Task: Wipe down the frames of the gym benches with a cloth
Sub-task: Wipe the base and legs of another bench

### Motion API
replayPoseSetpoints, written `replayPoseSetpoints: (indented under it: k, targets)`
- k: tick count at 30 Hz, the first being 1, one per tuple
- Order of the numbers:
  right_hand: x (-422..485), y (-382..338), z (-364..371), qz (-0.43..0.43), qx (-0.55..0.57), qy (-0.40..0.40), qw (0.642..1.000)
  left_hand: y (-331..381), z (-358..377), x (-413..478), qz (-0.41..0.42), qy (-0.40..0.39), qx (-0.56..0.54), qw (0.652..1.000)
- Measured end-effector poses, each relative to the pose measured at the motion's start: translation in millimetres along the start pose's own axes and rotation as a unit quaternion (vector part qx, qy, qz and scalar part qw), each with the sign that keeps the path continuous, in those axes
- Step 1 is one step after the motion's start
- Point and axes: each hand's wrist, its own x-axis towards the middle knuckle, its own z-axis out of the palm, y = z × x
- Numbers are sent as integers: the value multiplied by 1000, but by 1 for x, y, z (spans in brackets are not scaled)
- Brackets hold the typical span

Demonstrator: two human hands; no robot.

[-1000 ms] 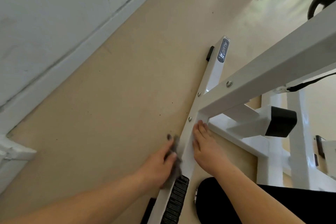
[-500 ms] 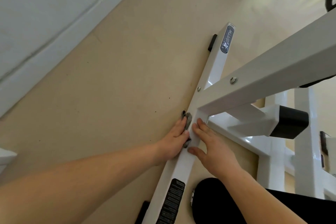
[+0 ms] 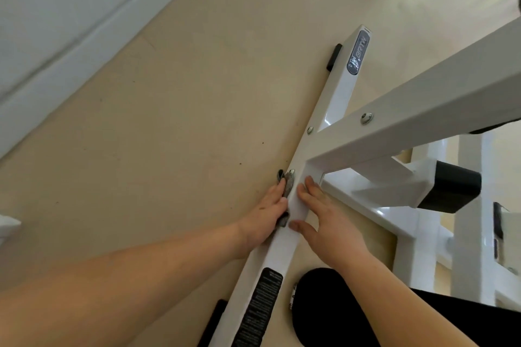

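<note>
Left hand (image 3: 267,214) has travelled up the white floor bar (image 3: 335,104) of the bench frame: a second ago it sat low, near the black warning label (image 3: 259,310); half a second ago it had reached the joint, and it holds there now. It grips the grey cloth (image 3: 288,186), fingers laid along it and thumb pinning its lower end, pressing it to the bar's outer side. The cloth's top edge touches the lowest bolt (image 3: 291,172). Right hand (image 3: 332,225) has kept its place just beside the joint, holding nothing, fingers straight and spread on the bar's inner edge, thumb resting on the top face; it reads as a brace. Judgement: the stretch from label to joint has had its pass on the outer side. The upper run toward the black rubber foot (image 3: 334,57) and the sloping beam (image 3: 423,110) bolted to the bar look not yet done. Writing: a grey oval badge (image 3: 358,53) near the bar's far end reads roughly "BRTW", with small marks below it that cannot be made out. The warning label carries white print, too fine to read.
</note>
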Motion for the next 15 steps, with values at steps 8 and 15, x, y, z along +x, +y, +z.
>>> replayPoseSetpoints:
  k: [8,15]
  targets:
    - [0,-5,-1,11,6,-12,1000,-88,22,-106,11,7,16,1000]
    - [-2,-6,0,27,-34,-25,999,-54,14,-82,-32,-19,57,998]
